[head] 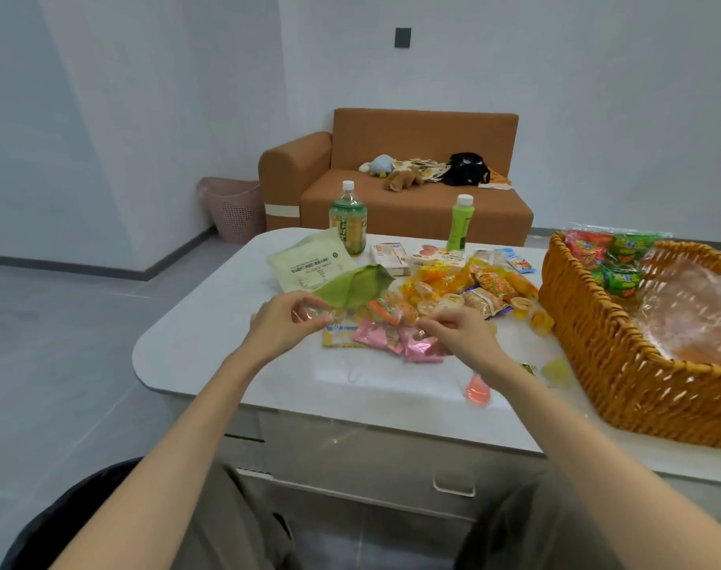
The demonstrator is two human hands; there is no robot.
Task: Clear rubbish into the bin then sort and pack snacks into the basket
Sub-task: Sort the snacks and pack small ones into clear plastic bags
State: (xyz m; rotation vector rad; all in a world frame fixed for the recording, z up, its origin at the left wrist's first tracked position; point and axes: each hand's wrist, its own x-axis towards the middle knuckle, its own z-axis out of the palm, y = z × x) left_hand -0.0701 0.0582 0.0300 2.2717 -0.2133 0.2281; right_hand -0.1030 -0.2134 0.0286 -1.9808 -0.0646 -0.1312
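Both grips work over the snack pile (465, 292): left grip (295, 320) pinches a clear wrapper (312, 314), right grip (453, 329) is curled at the pink packets (385, 337), hold unclear. The flimsy wrapper may slip or drag packets off the bench (194, 335). Pink bin (235, 207) is well apart, basket (589, 343) near.

Pretty bright, even indoor light with only faint soft shadows on the glossy white worktop (194, 343), some glare off the crinkly clear plastic liner (687, 310) in the woven wicker basket (597, 343), edges bend fisheye-style and everything looks a bit soft.
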